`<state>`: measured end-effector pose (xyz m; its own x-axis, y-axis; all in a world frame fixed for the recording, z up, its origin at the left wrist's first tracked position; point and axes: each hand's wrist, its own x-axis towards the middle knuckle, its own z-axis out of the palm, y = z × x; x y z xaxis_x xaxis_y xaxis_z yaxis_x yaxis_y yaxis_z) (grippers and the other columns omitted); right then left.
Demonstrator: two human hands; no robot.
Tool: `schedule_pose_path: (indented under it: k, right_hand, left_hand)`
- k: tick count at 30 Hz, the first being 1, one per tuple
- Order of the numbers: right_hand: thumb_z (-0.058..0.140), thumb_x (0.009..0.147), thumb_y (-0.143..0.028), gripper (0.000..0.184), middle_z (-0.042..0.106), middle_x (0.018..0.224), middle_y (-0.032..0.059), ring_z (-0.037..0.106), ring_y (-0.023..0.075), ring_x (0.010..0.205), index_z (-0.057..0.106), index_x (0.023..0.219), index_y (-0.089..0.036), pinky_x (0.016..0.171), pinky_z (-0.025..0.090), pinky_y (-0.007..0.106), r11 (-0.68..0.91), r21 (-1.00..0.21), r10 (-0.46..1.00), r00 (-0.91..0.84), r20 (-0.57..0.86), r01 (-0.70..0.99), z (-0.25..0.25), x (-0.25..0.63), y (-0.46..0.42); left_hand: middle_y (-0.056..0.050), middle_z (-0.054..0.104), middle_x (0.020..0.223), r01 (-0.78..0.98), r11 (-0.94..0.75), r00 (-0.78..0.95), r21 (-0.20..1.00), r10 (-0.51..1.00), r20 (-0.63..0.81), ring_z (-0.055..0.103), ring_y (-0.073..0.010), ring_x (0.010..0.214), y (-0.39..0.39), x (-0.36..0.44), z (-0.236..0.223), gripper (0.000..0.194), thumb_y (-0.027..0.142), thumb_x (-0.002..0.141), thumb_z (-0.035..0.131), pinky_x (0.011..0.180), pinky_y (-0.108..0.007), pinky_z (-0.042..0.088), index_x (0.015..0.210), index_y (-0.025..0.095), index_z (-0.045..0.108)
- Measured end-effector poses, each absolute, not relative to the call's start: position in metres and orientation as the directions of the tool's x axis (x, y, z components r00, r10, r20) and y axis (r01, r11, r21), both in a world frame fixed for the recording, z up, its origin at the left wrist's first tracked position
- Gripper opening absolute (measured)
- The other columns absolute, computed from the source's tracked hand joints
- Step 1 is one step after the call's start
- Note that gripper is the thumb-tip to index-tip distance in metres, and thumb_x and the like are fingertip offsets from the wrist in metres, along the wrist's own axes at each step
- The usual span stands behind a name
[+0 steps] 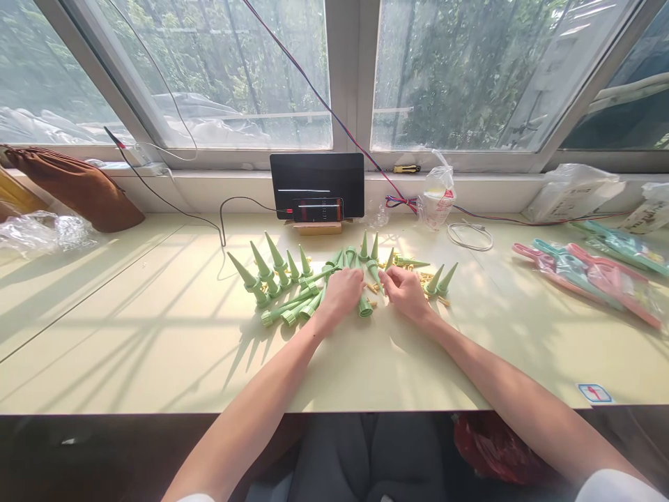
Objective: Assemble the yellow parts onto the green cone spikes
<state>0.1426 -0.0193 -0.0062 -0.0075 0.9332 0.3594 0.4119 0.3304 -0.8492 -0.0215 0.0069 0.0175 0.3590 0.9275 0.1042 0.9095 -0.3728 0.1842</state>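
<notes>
Several green plastic cone spikes (272, 275) stand and lie in a cluster on the pale yellow-green table (157, 335). My left hand (342, 291) is closed around one green spike (364, 304) in the middle of the cluster. My right hand (403, 289) is beside it, fingers curled in a pinch over small yellow pieces (372, 286); what it holds is too small to name. Two more cones (442, 280) stand just right of my right hand.
A tablet (316, 185) and a phone (317, 209) stand at the back by the window. A brown bag (73, 187) lies far left, a plastic bag (437, 195) and white cable (470, 236) at back right, and packaged pink and teal items (585, 275) on the right.
</notes>
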Motion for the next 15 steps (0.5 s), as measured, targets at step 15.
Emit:
schedule_pose_path:
  k: [15]
  right_hand:
    - [0.062, 0.086, -0.045, 0.032, 0.069, 0.084, 0.0048, 0.061, 0.0153, 0.054, 0.059, 0.106, -0.020, 0.051, 0.048, 0.029, 0.311, -0.889, 0.947, -0.029, 0.321, 0.335, -0.0049, 0.1445, -0.0210]
  left_hand:
    - [0.002, 0.055, 0.057, 0.722, -0.442, 0.300, 0.532, 0.893, 0.334, 0.052, -0.0143, 0.057, 0.0036, -0.0168, 0.0204, 0.019, 0.032, 0.092, 0.055, 0.061, -0.025, 0.035, 0.091, 0.017, 0.068]
